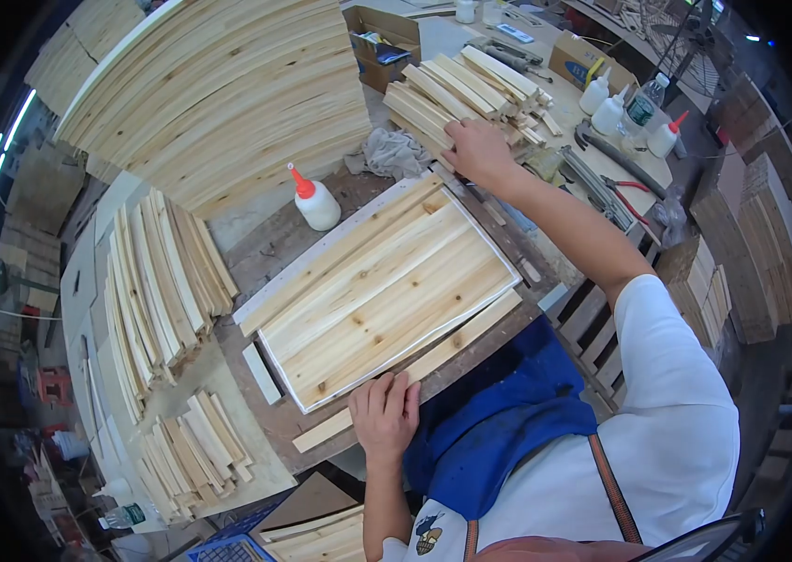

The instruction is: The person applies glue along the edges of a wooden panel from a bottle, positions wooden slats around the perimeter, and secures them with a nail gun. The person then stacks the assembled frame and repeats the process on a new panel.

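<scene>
A rectangular knotty wood panel (377,300) lies on the workbench, with a white line, perhaps glue, along its edges. Along its far long side lies a wider wooden board (340,258). In front of the panel a long narrow wooden strip (471,332) rests at a slight angle, its right end close to the panel. My left hand (384,414) is closed over this strip, fingertips towards the panel. My right hand (480,153) reaches to a pile of short wooden strips (471,84), its fingers curled on the near strip; the fingertips are partly hidden.
A white glue bottle with red tip (318,206) stands behind the panel, near a grey rag (391,153). Bundled strips (162,281) lie left, below tall stacked panels (227,103). A hammer (621,159), pliers (625,184) and more bottles (608,112) lie right.
</scene>
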`<state>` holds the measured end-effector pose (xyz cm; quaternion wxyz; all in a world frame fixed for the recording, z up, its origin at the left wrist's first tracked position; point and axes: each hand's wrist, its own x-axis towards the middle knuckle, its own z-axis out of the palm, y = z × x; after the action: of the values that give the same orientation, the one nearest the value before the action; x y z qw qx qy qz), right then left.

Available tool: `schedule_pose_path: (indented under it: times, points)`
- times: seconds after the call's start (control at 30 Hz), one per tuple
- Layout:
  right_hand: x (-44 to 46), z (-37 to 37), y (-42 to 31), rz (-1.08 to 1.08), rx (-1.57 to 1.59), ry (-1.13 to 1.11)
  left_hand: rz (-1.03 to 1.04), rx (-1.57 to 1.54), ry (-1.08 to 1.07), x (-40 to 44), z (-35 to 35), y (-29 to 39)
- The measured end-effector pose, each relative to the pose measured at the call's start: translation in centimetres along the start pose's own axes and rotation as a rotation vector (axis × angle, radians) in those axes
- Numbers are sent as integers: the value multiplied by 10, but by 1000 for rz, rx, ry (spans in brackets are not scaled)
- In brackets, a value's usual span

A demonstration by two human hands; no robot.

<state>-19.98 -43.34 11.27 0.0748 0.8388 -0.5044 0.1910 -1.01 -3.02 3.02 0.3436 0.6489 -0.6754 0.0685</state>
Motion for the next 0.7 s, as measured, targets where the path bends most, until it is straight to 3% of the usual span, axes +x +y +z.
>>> schedule_pose_path:
  times: [0.23,0.37,0.47,0.5,0.63,0.67,0.7]
  points:
    - [1,20,14,109,354,165,-7,0,3,1,1,3]
    - [-43,-13,13,155,561,219,-8,-11,55,3,-4,6]
    - [-111,-47,-10,317,1144,-58,-34,-28,128,4,-6,18]
    - [-134,-61,-22,410,1321,-190,-114,-165,107,9,-7,25]
    - [-207,-79,-41,421,1459,-511,-465,-736,32,41,-10,53]
    - [-215,-80,-47,412,1475,-542,-489,-712,38,51,-7,56]
    - [-224,-82,-53,401,1522,-567,-618,-929,31,60,-4,58]
